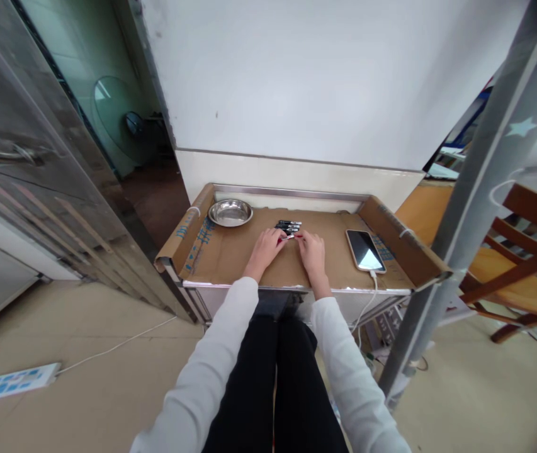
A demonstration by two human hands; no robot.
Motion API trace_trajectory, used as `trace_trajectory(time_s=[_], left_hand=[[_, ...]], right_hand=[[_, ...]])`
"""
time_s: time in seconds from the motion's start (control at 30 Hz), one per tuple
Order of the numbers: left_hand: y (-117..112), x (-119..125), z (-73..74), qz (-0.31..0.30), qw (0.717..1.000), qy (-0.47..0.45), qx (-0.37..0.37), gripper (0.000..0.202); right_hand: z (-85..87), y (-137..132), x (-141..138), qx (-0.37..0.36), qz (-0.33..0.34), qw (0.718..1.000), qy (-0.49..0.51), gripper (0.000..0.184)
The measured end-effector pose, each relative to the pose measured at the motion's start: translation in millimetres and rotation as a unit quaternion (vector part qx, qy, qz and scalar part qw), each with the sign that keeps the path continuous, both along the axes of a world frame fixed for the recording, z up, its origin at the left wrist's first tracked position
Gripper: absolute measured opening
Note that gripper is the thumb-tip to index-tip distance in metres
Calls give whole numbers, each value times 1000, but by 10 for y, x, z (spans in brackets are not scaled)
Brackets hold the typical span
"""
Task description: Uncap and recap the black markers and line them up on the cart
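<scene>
Both my hands rest on a cardboard-lined table. My left hand and my right hand pinch the two ends of a small red and white stick-like object between them, fingers closed. Just beyond the fingertips lie several small black pieces with white ends in a loose pile. What exactly the small object is cannot be made out.
A steel bowl sits at the table's back left. A phone on a white cable lies at the right. A grey metal post and wooden chair stand to the right, a power strip on the floor at left.
</scene>
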State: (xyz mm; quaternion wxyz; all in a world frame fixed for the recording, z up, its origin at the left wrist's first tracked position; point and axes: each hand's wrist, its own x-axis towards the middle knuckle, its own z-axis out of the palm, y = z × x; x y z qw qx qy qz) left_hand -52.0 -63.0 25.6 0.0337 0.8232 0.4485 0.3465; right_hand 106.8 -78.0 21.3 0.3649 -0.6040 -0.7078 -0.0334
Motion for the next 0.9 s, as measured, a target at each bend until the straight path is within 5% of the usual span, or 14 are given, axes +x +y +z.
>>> trace_trajectory(time_s=[0.2,0.53,0.9], left_hand=[[-18,-10,39,69,997,3,19,20],[0,-43,10,304,952,-10,-36,23],[64,-30,-75,354,933,24,-61,30]], right_hand=[[-50,32,-59,-2,184,981,66,64],[-111,52,-23,-24,-37,997,-62,36],[-61,-3,-50,-48,-70,993,-84,31]])
